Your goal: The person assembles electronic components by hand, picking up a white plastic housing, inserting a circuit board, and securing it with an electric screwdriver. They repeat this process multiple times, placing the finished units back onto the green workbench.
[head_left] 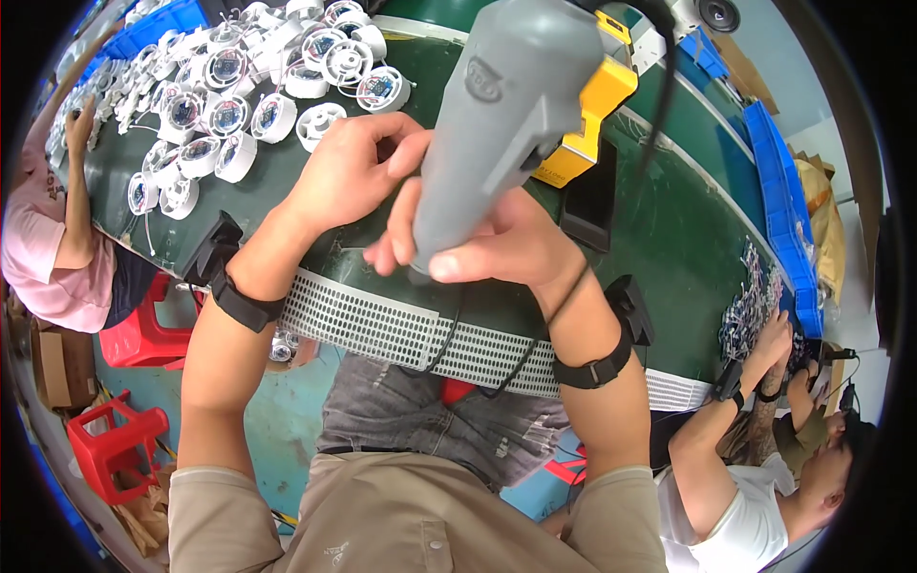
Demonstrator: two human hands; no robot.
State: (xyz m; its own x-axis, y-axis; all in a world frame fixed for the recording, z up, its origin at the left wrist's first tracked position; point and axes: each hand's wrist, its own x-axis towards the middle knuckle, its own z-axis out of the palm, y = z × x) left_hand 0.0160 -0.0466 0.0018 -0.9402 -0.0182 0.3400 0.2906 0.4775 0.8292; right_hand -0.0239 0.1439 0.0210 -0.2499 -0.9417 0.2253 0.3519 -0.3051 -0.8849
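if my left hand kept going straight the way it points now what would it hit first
Probably the grey handheld tool in the right hand; the left hand points toward its side, though depth is unclear and they may already touch.

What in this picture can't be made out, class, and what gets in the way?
All in the head view:
Grey tool: its upper end is cut off by the top edge.
Yellow device: partly hidden behind the grey tool.
Right hand: its palm is hidden by the tool.
Left hand: its own back and curled fingers hide the palm.
Pile of thin strands: too small and tangled to separate.
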